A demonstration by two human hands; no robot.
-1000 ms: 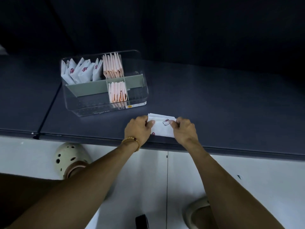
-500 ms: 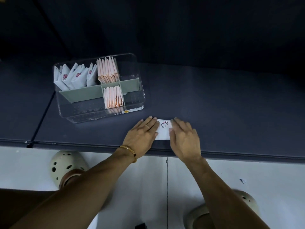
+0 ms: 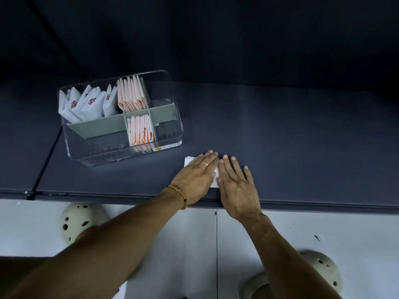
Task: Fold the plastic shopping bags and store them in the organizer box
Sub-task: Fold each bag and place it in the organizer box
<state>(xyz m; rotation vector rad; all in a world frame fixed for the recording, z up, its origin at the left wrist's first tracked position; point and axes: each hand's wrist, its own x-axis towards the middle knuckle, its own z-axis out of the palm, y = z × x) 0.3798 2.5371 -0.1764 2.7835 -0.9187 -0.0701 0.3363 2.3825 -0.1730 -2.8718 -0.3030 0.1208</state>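
Note:
A small folded white plastic bag lies on the dark table near its front edge, mostly hidden under my hands. My left hand lies flat on it with straight fingers, a ring on one finger and a bead bracelet on the wrist. My right hand presses flat beside it, fingers spread, covering the bag's right part. To the left stands the clear organizer box with grey dividers. It holds several folded white bags at the back left and folded pink bags in the back and front middle compartments.
The dark table has a seam at the left and a front edge just under my wrists. Below lies a white floor, with cream perforated clogs on my feet. The box's front left and right compartments hold nothing.
My fingers went from pinching the bag's edges to lying flat on it. Both hands have slid over the bag, so only its left corner and a sliver between the hands show now.

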